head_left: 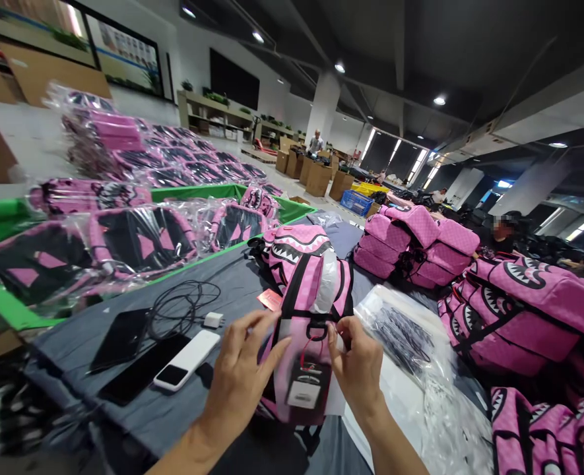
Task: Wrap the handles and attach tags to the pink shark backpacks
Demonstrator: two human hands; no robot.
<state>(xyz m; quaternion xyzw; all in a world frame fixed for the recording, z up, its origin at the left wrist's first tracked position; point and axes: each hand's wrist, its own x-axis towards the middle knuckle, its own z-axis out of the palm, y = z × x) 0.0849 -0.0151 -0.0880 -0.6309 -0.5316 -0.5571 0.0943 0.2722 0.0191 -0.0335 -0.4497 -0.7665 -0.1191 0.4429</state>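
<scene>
A pink backpack (292, 270) with black trim and a shark-mouth print stands on the dark cloth before me. A translucent plastic sheet (286, 336) lies along its near face. A black hang tag with a white label (304, 394) dangles there on a red cord (307, 349), below a black ring on the strap. My left hand (242, 373) is at the backpack's left edge, thumb and fingers apart, fingertips touching it. My right hand (361, 359) pinches the sheet's right edge beside the ring, thumb and forefinger close together.
At left lie a white handheld device (187, 361), dark phones (146, 369), a charger (213, 320) and a coiled cable (180, 307). Wrapped bags fill a green-edged bin (4, 297). Plastic bags (400, 330) and piled pink backpacks (519, 310) are at right. People are farther back.
</scene>
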